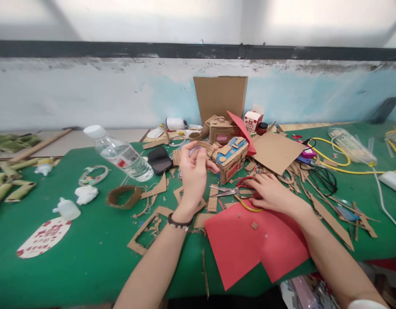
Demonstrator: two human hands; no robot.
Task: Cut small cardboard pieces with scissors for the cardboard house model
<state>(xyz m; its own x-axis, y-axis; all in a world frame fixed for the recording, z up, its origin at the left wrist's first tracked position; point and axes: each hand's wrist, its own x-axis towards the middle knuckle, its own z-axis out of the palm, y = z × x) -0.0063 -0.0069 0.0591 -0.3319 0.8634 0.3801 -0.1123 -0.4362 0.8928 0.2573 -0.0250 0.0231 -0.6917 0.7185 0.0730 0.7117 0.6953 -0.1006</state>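
Note:
My left hand is raised over the middle of the table, fingers curled at a curved cardboard strip; the fingers partly hide their contact with it. Just behind stands a small cardboard box model with a blue patch on top. My right hand is on the handles of a pair of scissors, its fingers bent over the red and yellow loops. The blades are parted and point left. Beneath the scissors and my right forearm lies red paper, with small cardboard bits on it.
Cardboard scraps litter the table. A tilted water bottle, cardboard ring and black pouch are to the left. A flat cardboard sheet and yellow cable lie right. Another cardboard model is at the back.

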